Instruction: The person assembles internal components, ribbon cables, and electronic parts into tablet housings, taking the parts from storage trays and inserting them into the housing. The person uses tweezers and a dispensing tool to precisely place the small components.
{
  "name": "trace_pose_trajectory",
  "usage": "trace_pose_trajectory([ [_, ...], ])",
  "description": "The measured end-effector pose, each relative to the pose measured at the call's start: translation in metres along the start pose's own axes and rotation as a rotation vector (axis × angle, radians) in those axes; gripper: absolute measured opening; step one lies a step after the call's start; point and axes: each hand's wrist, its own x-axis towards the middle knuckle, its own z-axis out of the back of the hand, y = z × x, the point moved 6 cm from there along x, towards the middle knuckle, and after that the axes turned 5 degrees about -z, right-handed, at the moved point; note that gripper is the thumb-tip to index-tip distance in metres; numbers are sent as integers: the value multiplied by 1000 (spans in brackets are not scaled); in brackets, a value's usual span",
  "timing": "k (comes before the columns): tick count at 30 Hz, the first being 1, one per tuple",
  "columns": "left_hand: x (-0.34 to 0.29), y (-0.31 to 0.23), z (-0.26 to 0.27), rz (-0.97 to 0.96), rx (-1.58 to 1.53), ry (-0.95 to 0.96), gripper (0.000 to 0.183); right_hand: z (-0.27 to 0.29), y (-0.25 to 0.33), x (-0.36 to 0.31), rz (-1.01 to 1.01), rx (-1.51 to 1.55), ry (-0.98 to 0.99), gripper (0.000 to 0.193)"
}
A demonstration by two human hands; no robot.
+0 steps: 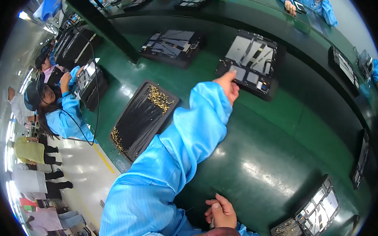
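Note:
My left hand, at the end of an outstretched blue sleeve, grips the near left corner of a black tray. Its thumb lies on top and the fingers curl at the near edge. In that tray rests an opened tablet, showing grey battery plates, ribbon strips and small parts. My right hand is low in the middle, close to my body, with its fingers curled in; what they hold, if anything, is hidden. Beside my left forearm sits a dark tray full of thin black cables with gold-coloured ends.
Another opened tablet lies farther left on the green bench. At lower right are an opened tablet and a small cable tray. A dark post rises at upper left. A co-worker sits left; others work across.

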Motion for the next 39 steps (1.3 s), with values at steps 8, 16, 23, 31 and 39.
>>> trace_pose_trajectory([
  [8, -99, -46, 21, -118, 214, 301, 19, -8, 2, -1, 96, -279, 66, 33],
  [16, -169, -17, 124, 188, 605, 422, 34, -63, -22, -33, 123, -952, 566, 37],
  [23, -188, -103, 102, -962, 1355, -125, 30, -70, -11, -33, 216, -1027, 313, 35],
  [31, -172, -123, 185, -701, 1828, -500, 26, -58, -28, -24, 230, -897, 224, 32],
  [39, -209, -135, 145, -1061, 1642, -251, 20, -54, -25, -20, 4, -663, 236, 34],
])
